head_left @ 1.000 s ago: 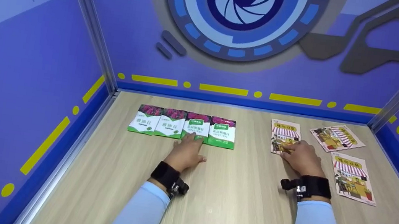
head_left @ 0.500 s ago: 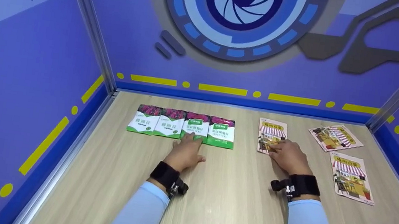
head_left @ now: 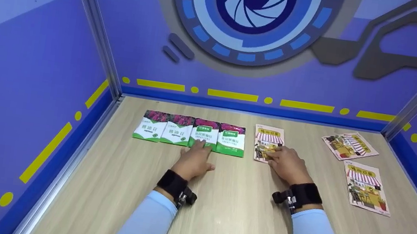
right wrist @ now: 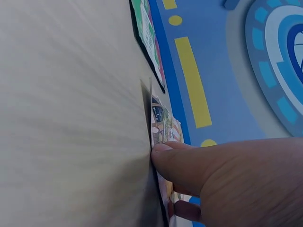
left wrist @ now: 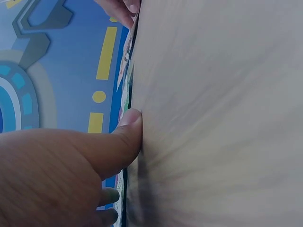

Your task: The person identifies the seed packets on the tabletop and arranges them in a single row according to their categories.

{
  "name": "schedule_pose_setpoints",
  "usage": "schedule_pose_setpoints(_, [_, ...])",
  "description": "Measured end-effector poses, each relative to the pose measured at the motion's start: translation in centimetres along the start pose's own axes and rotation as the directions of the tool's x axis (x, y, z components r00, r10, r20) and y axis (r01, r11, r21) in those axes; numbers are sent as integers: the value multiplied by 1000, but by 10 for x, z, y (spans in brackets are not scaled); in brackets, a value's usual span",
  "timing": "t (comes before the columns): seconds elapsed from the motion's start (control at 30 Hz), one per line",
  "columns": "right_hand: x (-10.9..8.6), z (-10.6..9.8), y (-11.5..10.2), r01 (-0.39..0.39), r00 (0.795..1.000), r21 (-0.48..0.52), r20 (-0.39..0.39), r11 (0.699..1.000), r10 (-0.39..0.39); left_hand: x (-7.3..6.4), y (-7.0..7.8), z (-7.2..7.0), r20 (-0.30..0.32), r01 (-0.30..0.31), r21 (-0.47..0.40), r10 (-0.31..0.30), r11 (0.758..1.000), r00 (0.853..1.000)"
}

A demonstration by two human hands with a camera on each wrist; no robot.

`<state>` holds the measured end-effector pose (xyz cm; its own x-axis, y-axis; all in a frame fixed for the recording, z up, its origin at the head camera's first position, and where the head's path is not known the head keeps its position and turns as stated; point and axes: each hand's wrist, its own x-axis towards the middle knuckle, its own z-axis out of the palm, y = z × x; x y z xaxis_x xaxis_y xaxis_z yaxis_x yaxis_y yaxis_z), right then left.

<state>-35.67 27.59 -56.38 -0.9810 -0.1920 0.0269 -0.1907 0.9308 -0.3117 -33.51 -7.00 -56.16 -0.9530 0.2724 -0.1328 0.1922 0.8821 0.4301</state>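
In the head view, my left hand (head_left: 194,161) rests its fingers on the lower edge of a green-and-white flower seed packet (head_left: 204,129). This is one of several such packets lying side by side in a row; the rightmost seed packet (head_left: 231,139) lies just beside it. My right hand (head_left: 289,164) presses its fingers on a pink packet (head_left: 268,137) printed with a striped-awning shopfront, lying near the row's right end with a gap between. In the right wrist view, the right thumb (right wrist: 163,153) touches that packet's near edge. The left thumb (left wrist: 132,124) shows over the table in the left wrist view.
Two more pink shopfront packets lie at the right: a tilted packet (head_left: 349,146) farther back and a nearer packet (head_left: 367,187). Printed blue-purple panels wall in the wooden table (head_left: 219,219) at the back and both sides. A metal post (head_left: 95,25) stands at the left corner.
My right hand has slid leftward across the table with the pink packet under its fingers, closer to the seed packet row. The left hand and the other packets have stayed in place.
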Motion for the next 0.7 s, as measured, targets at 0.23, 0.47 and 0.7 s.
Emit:
schedule_pose_setpoints(0.23, [2, 9, -12, 11, 1000, -19, -9, 1000, -12, -1, -1, 0, -7, -14, -2, 14, 1000, 1000])
schedule_pose_setpoints(0.47, [3, 14, -19, 34, 999, 2, -17, 999, -34, -2, 0, 0, -10, -21, -3, 20, 1000, 1000])
schedule_pose_setpoints(0.7, [2, 16, -21, 47, 999, 13, -24, 999, -47, -2, 0, -1, -14, -18, 8, 18, 1000, 1000])
